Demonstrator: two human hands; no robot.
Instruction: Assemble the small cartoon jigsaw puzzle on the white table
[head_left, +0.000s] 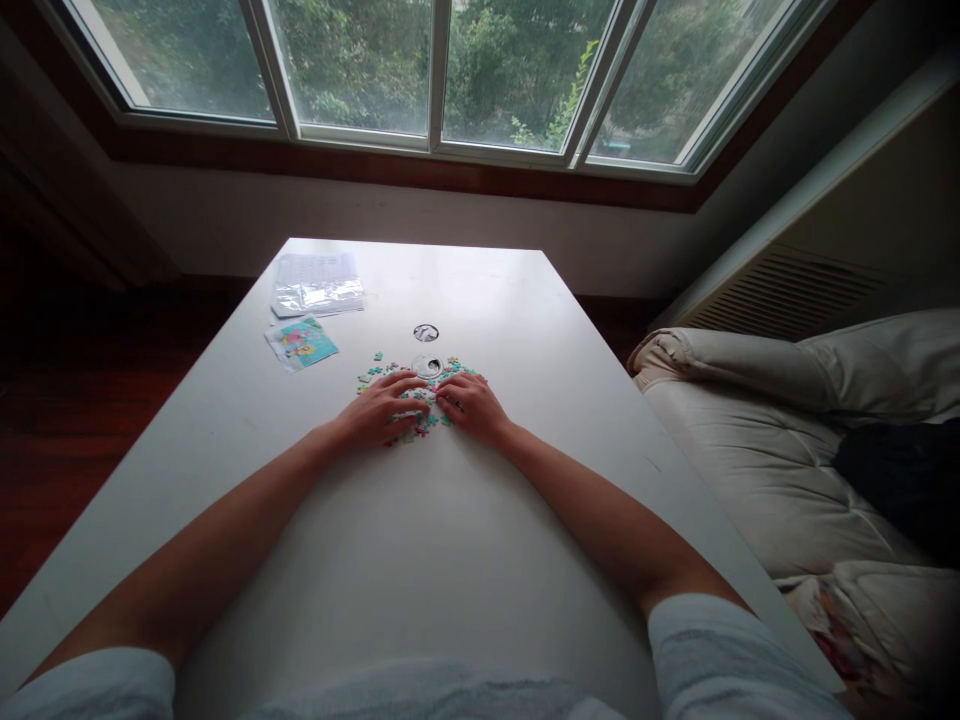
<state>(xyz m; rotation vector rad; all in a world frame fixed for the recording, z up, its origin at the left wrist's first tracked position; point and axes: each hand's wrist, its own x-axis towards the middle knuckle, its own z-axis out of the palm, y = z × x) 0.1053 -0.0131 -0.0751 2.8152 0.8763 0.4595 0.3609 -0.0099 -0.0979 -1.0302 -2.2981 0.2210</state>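
A pile of small jigsaw puzzle pieces (421, 425), mostly teal and green with some pink and yellow, lies on the white table (450, 560). My left hand (382, 408) rests over the left side of the pile, fingers spread and touching the pieces. On the right side, my right hand (474, 404) lies over other pieces, its fingers bent but apart. Neither hand visibly grips anything, though the pieces beneath the palms are hidden. Just beyond the fingertips, among the pieces, is a round ring-like fitting (427, 367).
A round hole with a rim (426, 332) is in the tabletop farther back. At the back left lie a clear plastic packet with papers (316, 284) and a colourful picture card (302, 343). A padded beige sofa (765, 470) stands to the right. Windows (442, 75) line the far wall.
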